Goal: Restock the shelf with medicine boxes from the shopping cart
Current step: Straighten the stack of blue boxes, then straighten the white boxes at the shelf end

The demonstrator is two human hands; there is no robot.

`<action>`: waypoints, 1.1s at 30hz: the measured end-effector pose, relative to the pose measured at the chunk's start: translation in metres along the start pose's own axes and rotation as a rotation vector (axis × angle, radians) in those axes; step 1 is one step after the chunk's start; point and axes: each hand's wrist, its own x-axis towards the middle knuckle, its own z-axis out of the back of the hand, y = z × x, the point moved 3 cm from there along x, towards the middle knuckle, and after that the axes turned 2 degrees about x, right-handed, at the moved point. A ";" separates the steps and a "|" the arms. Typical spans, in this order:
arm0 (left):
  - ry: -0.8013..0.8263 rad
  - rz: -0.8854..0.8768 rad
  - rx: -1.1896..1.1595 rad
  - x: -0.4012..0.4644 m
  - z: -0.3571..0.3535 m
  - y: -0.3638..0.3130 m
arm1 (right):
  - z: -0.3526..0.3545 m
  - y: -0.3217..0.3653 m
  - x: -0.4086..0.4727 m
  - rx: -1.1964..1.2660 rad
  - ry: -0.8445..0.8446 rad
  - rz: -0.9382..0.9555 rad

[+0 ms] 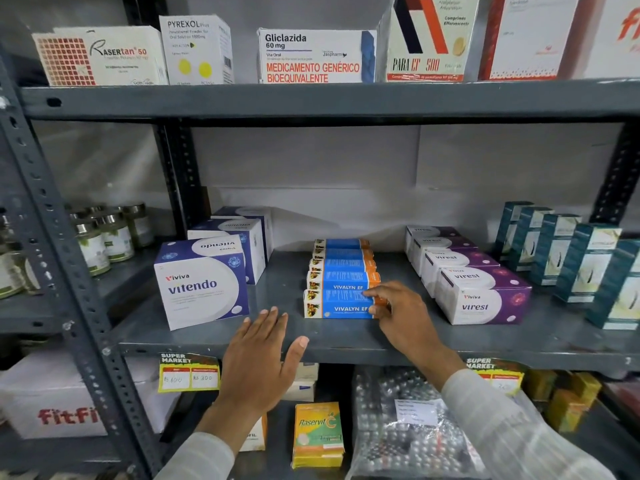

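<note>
On the grey middle shelf (346, 341) lies a row of several blue-and-orange Vivalyn EF boxes running front to back. The front Vivalyn box (337, 304) has my right hand (398, 310) on its right end, thumb and fingers pinching that end. My left hand (263, 355) hovers flat and open over the shelf's front edge, left of that box, holding nothing. White-and-blue Vitendo boxes (202, 284) stand to the left. White-and-purple Virest boxes (483, 294) stand to the right. The shopping cart is out of view.
Teal boxes (585, 263) line the far right of the shelf. Glass jars (104, 237) sit on the neighbouring shelf at left. Large boxes (315, 57) fill the top shelf. Below are a yellow Raservit C box (318, 434), bagged blister packs (408, 420) and price tags (188, 372).
</note>
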 end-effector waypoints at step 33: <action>0.090 0.477 -1.481 0.037 0.094 0.157 | -0.152 0.207 0.015 0.678 0.224 -0.266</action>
